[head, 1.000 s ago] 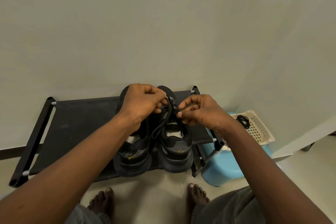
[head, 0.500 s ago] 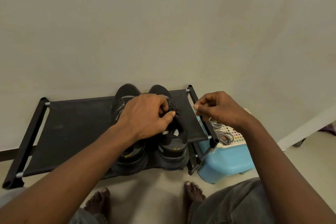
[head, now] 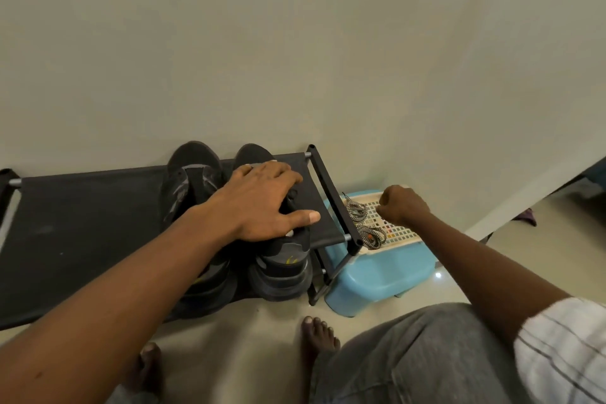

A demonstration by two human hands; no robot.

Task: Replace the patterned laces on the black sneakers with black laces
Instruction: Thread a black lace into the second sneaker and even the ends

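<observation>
The black sneakers stand side by side on the black fabric shoe rack [head: 82, 223], toes to the wall and heels toward you. The left sneaker [head: 191, 174] is in plain sight at its toe, while your forearm crosses over its heel. The right sneaker [head: 282, 269] lies under your left hand [head: 262, 203], which rests flat on its lacing area with fingers spread and straight and the thumb stretched out to the side, gripping nothing. That hand hides the lacing, so you cannot tell how it stands.

Just to the right of the rack's end bar, two bundles of patterned laces [head: 357, 211] lie in a cream basket [head: 398, 233], black and white in a zigzag weave, one nearer the wall and one nearer you. The basket sits on a light blue stool [head: 383, 275] tucked against the rack's frame. Your right hand [head: 401, 205] hangs over the basket's far side, beside the laces, fingers curled into a fist with nothing visible in it.

Below, your bare feet [head: 319, 334] stand on the pale floor [head: 262, 338] in front of the rack, with grey trousers [head: 426, 354] and a striped sleeve [head: 564, 351] at the right edge.
</observation>
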